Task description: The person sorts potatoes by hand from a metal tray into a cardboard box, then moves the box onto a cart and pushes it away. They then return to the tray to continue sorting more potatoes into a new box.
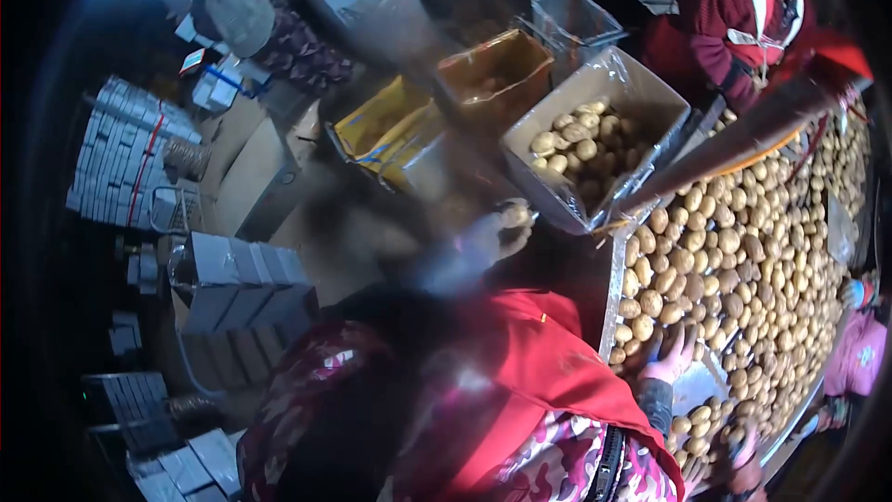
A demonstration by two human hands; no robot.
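Note:
My left hand [485, 234], smeared by motion, is beside the lower corner of a plastic-lined cardboard box [609, 70]. A pale round thing that looks like a potato [514, 216] is in its fingers. Several potatoes [581, 135] lie inside that box. On the right, my right hand [675, 360] rests over the near edge of a table heaped with potatoes [743, 270]. Its fingers are apart and touch the potatoes, and none is visibly lifted. A flat grey metal surface [699, 386] shows beside this hand.
A metal rim [610, 302] borders the potato table. Yellow [386, 121] and orange-brown [492, 74] lined crates stand beyond my left hand. A co-worker in red [715, 37] stands at the upper right. Other people's hands [743, 446] reach in lower right. Stacked cartons [246, 270] stand left.

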